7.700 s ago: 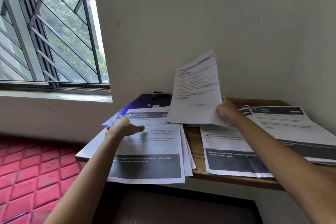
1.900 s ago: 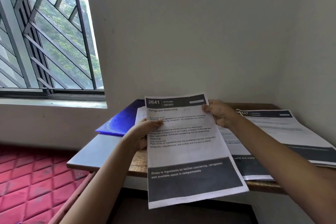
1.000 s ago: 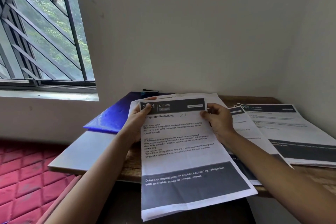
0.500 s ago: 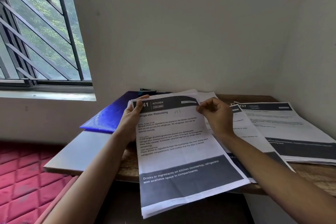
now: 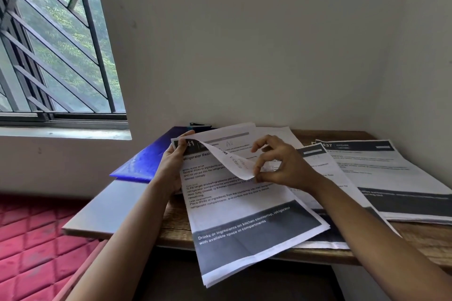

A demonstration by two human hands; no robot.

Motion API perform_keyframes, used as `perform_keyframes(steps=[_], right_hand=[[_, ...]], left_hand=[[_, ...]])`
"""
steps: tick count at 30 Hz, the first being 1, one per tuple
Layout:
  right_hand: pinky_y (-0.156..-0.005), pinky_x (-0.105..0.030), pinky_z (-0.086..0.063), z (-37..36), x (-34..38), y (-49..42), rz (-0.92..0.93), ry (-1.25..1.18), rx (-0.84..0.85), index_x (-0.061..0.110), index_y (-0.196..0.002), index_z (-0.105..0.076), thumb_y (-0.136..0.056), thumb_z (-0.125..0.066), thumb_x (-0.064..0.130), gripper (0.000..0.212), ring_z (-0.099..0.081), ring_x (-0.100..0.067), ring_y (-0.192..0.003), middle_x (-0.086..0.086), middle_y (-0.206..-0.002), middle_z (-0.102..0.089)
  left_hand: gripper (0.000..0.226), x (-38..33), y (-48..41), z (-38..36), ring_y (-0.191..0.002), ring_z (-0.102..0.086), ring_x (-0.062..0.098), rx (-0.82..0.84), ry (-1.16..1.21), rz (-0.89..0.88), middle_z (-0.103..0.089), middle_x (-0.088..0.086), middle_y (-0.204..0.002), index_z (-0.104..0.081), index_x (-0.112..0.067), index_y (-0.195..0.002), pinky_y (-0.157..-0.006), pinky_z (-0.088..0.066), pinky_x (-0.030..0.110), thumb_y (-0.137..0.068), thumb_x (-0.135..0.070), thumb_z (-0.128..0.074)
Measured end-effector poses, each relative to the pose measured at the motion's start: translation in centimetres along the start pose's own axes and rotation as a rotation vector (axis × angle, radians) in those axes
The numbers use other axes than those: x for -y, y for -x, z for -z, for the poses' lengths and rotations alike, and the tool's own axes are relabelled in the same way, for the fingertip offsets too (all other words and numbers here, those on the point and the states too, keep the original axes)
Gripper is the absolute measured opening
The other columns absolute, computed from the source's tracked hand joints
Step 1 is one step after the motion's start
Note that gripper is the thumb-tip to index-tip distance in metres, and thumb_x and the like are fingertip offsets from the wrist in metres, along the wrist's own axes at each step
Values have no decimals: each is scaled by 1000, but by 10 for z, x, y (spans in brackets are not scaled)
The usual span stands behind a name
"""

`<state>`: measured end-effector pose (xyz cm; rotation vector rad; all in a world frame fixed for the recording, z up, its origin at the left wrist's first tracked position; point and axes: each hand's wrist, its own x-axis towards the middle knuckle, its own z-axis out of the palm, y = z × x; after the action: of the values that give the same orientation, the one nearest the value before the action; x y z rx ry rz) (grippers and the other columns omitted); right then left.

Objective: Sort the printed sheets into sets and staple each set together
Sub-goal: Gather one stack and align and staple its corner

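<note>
A set of printed sheets headed "Refrigerator Restocking" hangs over the front edge of the wooden table. My left hand grips the set at its top left corner. My right hand pinches the top sheet's upper right corner and has folded it down toward me, showing the sheet beneath. Two more piles of printed sheets lie to the right: a middle one and a far one. A dark stapler sits by the wall, mostly hidden behind the papers.
A blue folder lies at the table's left, over a grey board that juts past the edge. A barred window is at the left, walls close in behind and at right, and a red quilted surface lies below left.
The set, held by both hands at its top corners before, now has its top sheet's right corner peeled down by my right hand. My left hand keeps its grip.
</note>
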<state>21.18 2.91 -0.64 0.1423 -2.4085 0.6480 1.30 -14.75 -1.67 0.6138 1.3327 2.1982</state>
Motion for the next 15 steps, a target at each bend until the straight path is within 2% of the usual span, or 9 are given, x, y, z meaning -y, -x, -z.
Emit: perform_keyframes(steps=[2,4,7,11,15], right_hand=[[-90,-25,-48,1,0,0,-88,-79,-66,27,-74,-72,-66,-86,19,18,-53,-8,-111,12,-111,-56],[-92,-23,-46,0,-3,-1,-205,-158,-203,24,-73,-70,-67,-84,18,17,-54,-3,-110,12,-111,-58],[-100,-40,-46,-3,-15,-5,-371,-256,-374,25,-72,-65,-70,-82,21,18,-57,-10,-113,7,-118,-61],[-105,-46,-43,-7,-22,-8,-470,-288,-364,21,-73,-59,-77,-77,18,19,-52,-25,-124,-7,-138,-53],[-105,-46,-44,-11,-24,-11,-472,-301,-362,19,-76,-56,-80,-75,15,19,-49,-27,-128,-8,-142,-50]], left_hand=[[24,0,0,0,-64,-69,14,4,1,3,-74,0,-87,-65,-31,-112,-51,-57,32,-102,-31,-43],[24,0,-1,1,-66,-70,13,21,17,2,-74,0,-87,-64,-30,-112,-52,-58,32,-102,-30,-42],[24,1,-2,3,-69,-71,15,65,33,-8,-75,0,-89,-64,-29,-113,-54,-58,33,-102,-30,-42],[24,1,-3,2,-71,-71,16,114,24,-19,-74,1,-91,-64,-29,-113,-56,-59,35,-101,-30,-43],[25,2,-4,4,-73,-71,16,127,22,-29,-74,1,-93,-64,-29,-113,-56,-58,35,-100,-31,-43]])
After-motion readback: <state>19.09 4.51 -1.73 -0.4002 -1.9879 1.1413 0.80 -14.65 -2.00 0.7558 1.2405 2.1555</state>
